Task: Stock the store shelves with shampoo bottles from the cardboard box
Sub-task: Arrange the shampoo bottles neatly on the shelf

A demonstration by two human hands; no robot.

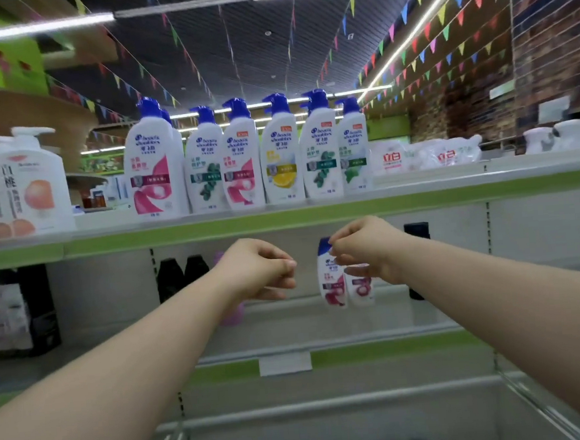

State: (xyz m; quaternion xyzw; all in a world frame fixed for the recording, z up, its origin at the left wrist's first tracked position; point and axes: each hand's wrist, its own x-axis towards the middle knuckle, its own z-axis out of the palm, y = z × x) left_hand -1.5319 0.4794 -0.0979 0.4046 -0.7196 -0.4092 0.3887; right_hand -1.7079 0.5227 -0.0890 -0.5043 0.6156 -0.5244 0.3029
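The person's right hand [362, 249] reached in over the middle shelf [393, 350]. Its fingers were curled and seemed to pinch the blue cap of a small shampoo bottle [330, 279]. That bottle stood upright on the far part of the shelf, just beside a second small bottle [362, 285] that was partly hidden behind the hand. The left hand [257, 270] hovered to the left, near the bottles but apart from them. Its fingers were curled in, thumb against forefinger, with nothing visible in them. On the top shelf [451, 191] a row of large pump bottles [243, 157] faced forward. The cardboard box was not in view.

The step looked like settling the small bottle into its row. To do it well, the base should sit flat, the label should face the near side, and the bottle should close up against its neighbour. The fingers should then open straight upward. A narrow bottle held by its cap would probably tip at any sideways nudge, so the idle left hand could steady the pair.
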